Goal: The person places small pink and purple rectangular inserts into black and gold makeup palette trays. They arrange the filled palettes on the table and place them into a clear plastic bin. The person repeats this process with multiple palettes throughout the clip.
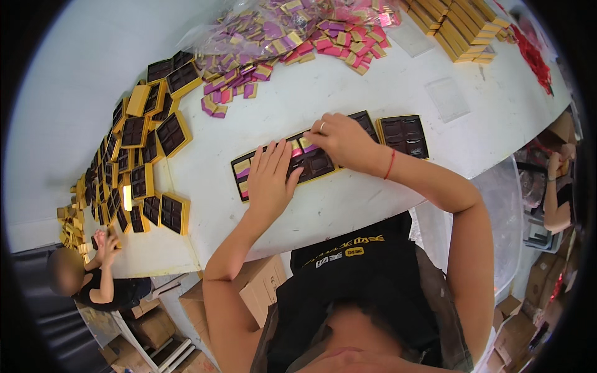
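Observation:
A row of yellow-edged boxes with black compartmented trays (318, 163) lies in front of me. Small gold, purple and pink wrapped pieces sit in some compartments, including a purple-and-gold piece (242, 168) at the left end. My left hand (268, 183) lies over the left part of the row, fingers stretched out and thumb apart. My right hand (345, 142), with a ring and a red wrist string, bends its fingers onto a purple-and-gold wrapped piece (308, 145) at a far-side compartment. Its fingertips are partly hidden. Just right of the row is another box with an unfilled black tray (404, 137).
A heap of wrapped pieces (273, 46), partly under clear plastic, lies at the far side. Many black-tray boxes (140, 180) are piled left; yellow boxes (469, 31) are stacked far right. Clear plastic lids (448, 99) lie nearby. Other people (109, 283) sit left and right.

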### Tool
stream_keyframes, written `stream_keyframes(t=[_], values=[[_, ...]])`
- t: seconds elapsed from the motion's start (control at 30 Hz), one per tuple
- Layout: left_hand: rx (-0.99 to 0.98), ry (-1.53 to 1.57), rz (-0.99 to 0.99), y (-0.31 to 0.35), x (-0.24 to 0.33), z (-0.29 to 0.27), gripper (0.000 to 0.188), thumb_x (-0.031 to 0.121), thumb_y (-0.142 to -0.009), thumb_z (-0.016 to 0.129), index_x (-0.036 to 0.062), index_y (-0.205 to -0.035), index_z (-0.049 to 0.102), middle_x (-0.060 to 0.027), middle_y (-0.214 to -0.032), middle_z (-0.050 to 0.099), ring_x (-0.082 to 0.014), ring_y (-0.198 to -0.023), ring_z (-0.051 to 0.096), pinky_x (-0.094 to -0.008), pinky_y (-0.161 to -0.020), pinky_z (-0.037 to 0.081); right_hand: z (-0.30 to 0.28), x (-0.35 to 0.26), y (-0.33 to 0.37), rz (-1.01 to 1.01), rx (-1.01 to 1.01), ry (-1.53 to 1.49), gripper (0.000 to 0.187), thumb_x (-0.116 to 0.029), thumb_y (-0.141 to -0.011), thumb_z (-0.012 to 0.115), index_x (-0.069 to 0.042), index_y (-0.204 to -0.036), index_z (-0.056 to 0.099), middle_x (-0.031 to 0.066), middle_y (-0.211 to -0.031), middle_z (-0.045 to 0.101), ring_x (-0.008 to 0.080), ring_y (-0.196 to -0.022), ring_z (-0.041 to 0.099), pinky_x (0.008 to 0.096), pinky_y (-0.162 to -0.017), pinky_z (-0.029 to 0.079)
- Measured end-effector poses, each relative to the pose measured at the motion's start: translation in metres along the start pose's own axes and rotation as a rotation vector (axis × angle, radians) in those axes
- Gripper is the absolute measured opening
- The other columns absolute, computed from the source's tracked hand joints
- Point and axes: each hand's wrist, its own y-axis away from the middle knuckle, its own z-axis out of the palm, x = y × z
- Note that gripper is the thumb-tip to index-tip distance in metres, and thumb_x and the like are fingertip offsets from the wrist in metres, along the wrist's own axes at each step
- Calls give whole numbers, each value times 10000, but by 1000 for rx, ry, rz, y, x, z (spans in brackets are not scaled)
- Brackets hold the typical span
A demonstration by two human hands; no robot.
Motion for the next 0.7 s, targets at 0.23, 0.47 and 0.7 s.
stream_keyframes(t=[0.23, 0.47, 0.7], values=[[-105, -139, 84, 7, 10, 0, 683, 404, -871, 683, -37, -1364, 514, -213, -1427, 497, -379, -1343, 441, -533, -1153, 274, -17, -26, 17, -71, -246, 214, 763, -650, -839, 580, 49, -1141, 643, 132, -1348, 515, 297, -1367, 359, 427, -1062, 361], [-35, 142, -70, -50, -37, -25, 312, 283, -865, 705, 42, -1058, 658, -129, -1087, 650, -332, -1011, 586, -441, -961, 409, -29, 81, -16, 207, 95, -144, 296, -105, -790, 729, -63, -1083, 708, 115, -1121, 676, 321, -1059, 594, 400, -946, 461], [35, 3, -314, -135, -133, 6, 287, 234, -813, 756, 56, -1009, 646, -116, -992, 655, -330, -934, 633, -435, -778, 492, -43, 186, -20, 74, -124, 518, 228, -69, -808, 650, -112, -1025, 705, 22, -1046, 691, 241, -1145, 547, 373, -969, 413]])
